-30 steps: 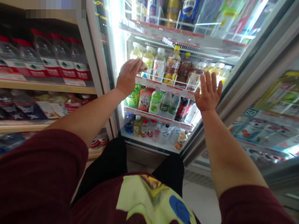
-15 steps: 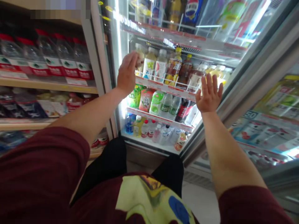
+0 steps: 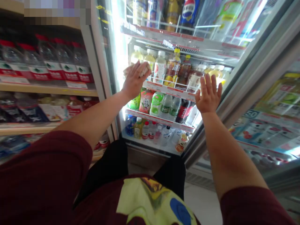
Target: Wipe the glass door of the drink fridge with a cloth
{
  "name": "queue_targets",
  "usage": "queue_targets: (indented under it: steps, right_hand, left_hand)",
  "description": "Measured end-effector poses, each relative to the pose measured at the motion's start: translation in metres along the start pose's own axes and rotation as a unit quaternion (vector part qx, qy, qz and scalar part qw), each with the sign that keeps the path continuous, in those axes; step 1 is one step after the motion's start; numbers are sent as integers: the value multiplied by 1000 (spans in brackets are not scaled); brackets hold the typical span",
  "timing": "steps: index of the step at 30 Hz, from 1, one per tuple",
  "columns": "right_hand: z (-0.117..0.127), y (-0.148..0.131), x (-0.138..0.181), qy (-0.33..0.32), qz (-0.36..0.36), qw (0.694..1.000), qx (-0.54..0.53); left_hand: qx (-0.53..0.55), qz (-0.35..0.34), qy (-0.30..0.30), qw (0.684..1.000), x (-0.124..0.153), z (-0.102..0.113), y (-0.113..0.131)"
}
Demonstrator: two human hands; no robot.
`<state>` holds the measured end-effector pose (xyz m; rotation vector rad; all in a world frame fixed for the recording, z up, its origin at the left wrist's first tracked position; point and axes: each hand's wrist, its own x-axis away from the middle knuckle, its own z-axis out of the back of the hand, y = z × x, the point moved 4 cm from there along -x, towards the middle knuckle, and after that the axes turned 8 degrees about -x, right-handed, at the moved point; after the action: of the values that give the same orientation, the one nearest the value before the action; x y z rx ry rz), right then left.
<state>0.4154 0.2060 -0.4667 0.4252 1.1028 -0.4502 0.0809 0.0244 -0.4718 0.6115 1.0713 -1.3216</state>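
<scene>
My left hand (image 3: 133,84) holds a pale crumpled cloth (image 3: 145,69) in front of the upper middle shelf of a lit drinks fridge. The cloth shows on both sides of the fingers and seems pressed to the glass door (image 3: 109,47). Behind it stand pale yellow bottles (image 3: 137,53), partly covered by hand and cloth. My right hand (image 3: 208,97) is empty and raised near the door's right side, fingers apart and palm toward the glass. Whether the palm touches the glass is hard to tell. Bottles with white caps (image 3: 219,71) are behind those fingers.
Left of the fridge, a wooden shelf (image 3: 49,89) carries red-capped water bottles (image 3: 67,59). Another fridge section with bottles (image 3: 276,97) stands to the right, past a metal door frame (image 3: 248,59). Lower fridge shelves hold green bottles (image 3: 157,103) and small red-capped bottles (image 3: 145,129).
My left hand has moved down and slightly right with the cloth, which is now seen more fully. The bottles at the upper left are less covered. My right hand has stayed nearly still.
</scene>
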Motion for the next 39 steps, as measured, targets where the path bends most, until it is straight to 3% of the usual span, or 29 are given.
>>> queue_targets:
  steps: [2,5,10,14,17,20,23,25,27,32,34,39]
  right_hand:
    - [-1,2,0,9,6,1000,-4]
    - [-2,3,0,9,7,1000,-9]
    - [-2,2,1,3,6,1000,-5]
    - [-3,3,0,-2,3,1000,-1]
    - [-5,4,-1,-3,-5,1000,-16]
    - [-7,7,-1,1,-21,999,-29]
    - [-7,6,0,-4,-10,1000,-28]
    - [-6,5,0,-4,-1,1000,-18]
    - [-4,4,1,1,2,1000,-6]
    - [-2,3,0,8,11,1000,-5]
    - [-3,3,0,12,11,1000,-10]
    - [-3,3,1,14,20,1000,-13]
  left_hand:
    - [-19,28,34,999,-14,3,-4]
    - [-42,41,52,997,-10,-1,11]
    - [-22,-55,-1,998,6,-11,40]
    - [9,-41,20,999,-30,1,34]
    - [7,-5,33,999,-46,8,44]
    - [-1,-33,2,999,-26,5,72]
    - [6,-125,-56,991,2,0,90]
    - [12,-173,-70,982,5,1,85]
    - [10,-182,-57,982,-9,6,68]
    - [-31,-57,27,998,-50,11,31]
    - [-35,-48,34,998,-46,5,37]
    - [2,-109,-17,994,-31,-6,65]
